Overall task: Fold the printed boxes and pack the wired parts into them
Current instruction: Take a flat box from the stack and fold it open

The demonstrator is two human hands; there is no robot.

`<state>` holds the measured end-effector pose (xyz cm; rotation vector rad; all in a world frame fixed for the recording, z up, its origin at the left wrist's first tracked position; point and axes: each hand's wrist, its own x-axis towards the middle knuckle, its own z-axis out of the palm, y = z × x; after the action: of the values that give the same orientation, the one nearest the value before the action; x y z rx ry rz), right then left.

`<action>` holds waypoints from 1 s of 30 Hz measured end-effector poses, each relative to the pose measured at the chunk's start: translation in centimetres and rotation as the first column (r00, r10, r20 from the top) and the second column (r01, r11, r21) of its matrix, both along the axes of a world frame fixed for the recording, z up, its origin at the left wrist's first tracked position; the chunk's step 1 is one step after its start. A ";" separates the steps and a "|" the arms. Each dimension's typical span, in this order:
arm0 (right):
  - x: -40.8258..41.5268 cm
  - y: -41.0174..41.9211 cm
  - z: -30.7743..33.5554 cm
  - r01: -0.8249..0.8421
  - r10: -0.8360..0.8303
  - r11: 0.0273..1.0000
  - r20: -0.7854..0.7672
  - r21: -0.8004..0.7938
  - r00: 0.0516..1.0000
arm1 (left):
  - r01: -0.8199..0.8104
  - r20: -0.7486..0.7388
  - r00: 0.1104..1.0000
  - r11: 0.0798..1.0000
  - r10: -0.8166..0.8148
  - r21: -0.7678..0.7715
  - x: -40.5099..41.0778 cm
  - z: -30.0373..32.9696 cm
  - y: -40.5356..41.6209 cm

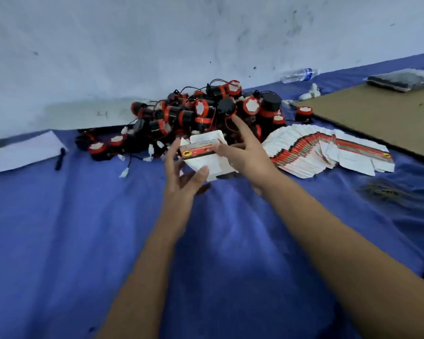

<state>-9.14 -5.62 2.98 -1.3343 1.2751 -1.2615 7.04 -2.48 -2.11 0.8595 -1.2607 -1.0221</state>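
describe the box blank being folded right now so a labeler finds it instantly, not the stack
Start at the heap of black-and-red wired parts against the wall on the blue cloth. Just in front of it, the left hand and right hand hold one box blank off the cloth. Unlike the fanned stack of flat blanks to its right, it is single, part-opened, flaps sticking out.

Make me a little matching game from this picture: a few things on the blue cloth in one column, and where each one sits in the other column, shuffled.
Things
1. pile of wired parts
2. fanned stack of flat boxes
3. water bottle
4. box being folded

Places
A. lying on its side by the wall, far right
B. between the left hand and right hand
C. heaped against the wall, behind the hands
D. spread on the cloth to the right of the hands, beside the brown cardboard sheet

Pairs: 1-C, 2-D, 3-A, 4-B
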 end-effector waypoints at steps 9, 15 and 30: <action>10.9 0.3 -5.6 -0.457 0.459 0.881 0.012 0.123 0.888 | -0.201 0.084 0.976 0.980 0.201 -0.013 12.0 -1.4 1.5; 9.2 -0.2 -6.8 -0.433 0.269 0.863 -0.488 -0.262 0.830 | -0.219 0.381 0.885 0.961 0.267 -0.167 12.4 -2.5 0.7; 9.8 1.3 -5.9 -0.379 0.293 0.855 -0.272 -0.354 0.916 | -0.385 0.320 0.849 0.907 0.420 -0.169 11.4 -2.0 1.1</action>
<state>0.61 -4.36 -2.93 -1.9383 0.8800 -1.1877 18.40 -1.37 -4.14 1.2064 -1.3351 -0.4751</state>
